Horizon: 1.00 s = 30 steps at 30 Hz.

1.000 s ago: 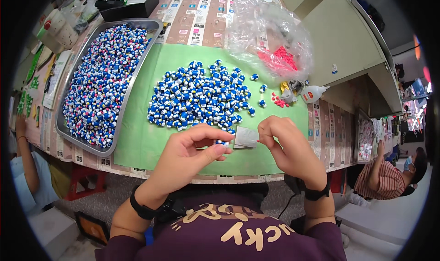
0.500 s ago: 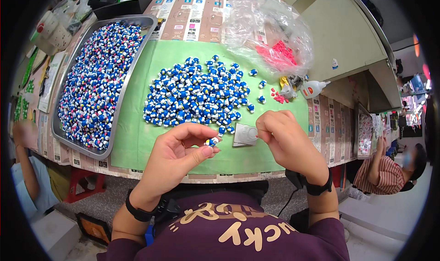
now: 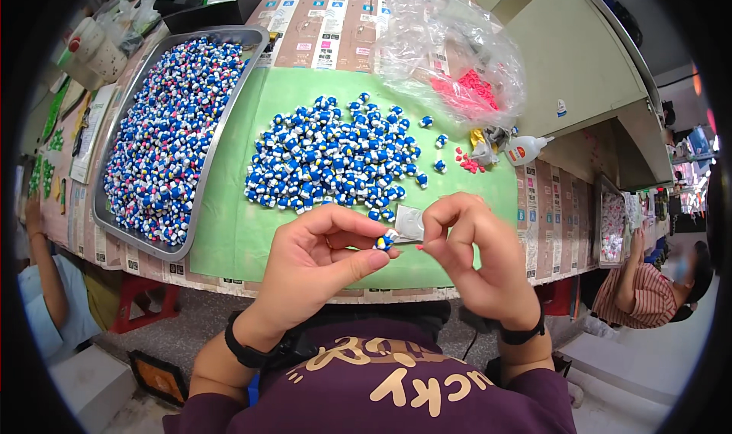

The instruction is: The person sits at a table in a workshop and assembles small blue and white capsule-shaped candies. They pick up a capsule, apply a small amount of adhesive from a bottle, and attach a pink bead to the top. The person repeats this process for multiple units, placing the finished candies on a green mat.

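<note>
Between the thumb and fingers of my left hand (image 3: pixel 316 262) is a small blue-and-white figurine (image 3: pixel 385 242) with a touch of yellow. Close on its right, my right hand (image 3: pixel 480 258) pinches a tiny pink piece (image 3: pixel 420 247), a short gap away from the figurine. Partly behind the right fingers lies a small pale square pad (image 3: pixel 409 222) on the green mat (image 3: pixel 229 236). Beyond my hands spreads a heap of similar blue-and-white figurines (image 3: pixel 328 155), with a few strays at its right side.
A metal tray (image 3: pixel 194 197) full of figurines, many with pink bits, stands at left. Rightward are loose pink pieces (image 3: pixel 468 161), a white squeeze bottle (image 3: pixel 526 149) and a clear plastic bag (image 3: pixel 450 45) holding pink pieces. A beige cabinet (image 3: pixel 572 60) bounds the right. Other people sit at both sides.
My left hand has moved right with the figurine. My right hand has come slightly lower and nearer to it, and the pink piece now shows at its fingertips.
</note>
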Each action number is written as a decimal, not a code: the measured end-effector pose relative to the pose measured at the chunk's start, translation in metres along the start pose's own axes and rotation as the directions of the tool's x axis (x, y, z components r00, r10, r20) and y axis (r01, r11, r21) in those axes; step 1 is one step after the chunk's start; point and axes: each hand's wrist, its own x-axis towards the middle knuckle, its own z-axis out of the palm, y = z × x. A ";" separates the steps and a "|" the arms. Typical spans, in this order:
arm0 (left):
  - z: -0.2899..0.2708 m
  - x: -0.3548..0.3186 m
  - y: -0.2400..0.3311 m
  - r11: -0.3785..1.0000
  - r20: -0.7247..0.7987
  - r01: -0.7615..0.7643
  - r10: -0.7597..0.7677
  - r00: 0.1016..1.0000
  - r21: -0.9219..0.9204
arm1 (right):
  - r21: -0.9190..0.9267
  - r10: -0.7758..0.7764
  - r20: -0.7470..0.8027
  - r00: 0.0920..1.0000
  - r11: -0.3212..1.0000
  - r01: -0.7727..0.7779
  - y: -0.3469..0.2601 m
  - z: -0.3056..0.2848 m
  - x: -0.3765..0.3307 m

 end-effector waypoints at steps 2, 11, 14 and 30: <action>0.005 0.000 0.000 0.999 -0.007 -0.037 0.038 0.999 0.030 | 0.021 -0.068 -0.062 0.996 0.997 0.070 -0.001 0.009 0.000; 0.013 -0.004 0.001 0.915 0.016 -0.287 0.295 0.955 0.282 | -0.153 -0.168 -0.131 0.977 0.977 0.148 -0.007 0.024 0.002; 0.013 -0.003 0.003 0.770 0.094 -0.415 0.426 0.900 0.484 | -0.169 -0.173 -0.161 0.972 0.975 0.145 -0.007 0.028 -0.002; -0.061 -0.006 0.040 0.545 -0.021 -0.483 0.678 0.735 0.685 | -0.098 -0.024 -0.509 0.861 0.995 -0.030 0.001 -0.003 -0.020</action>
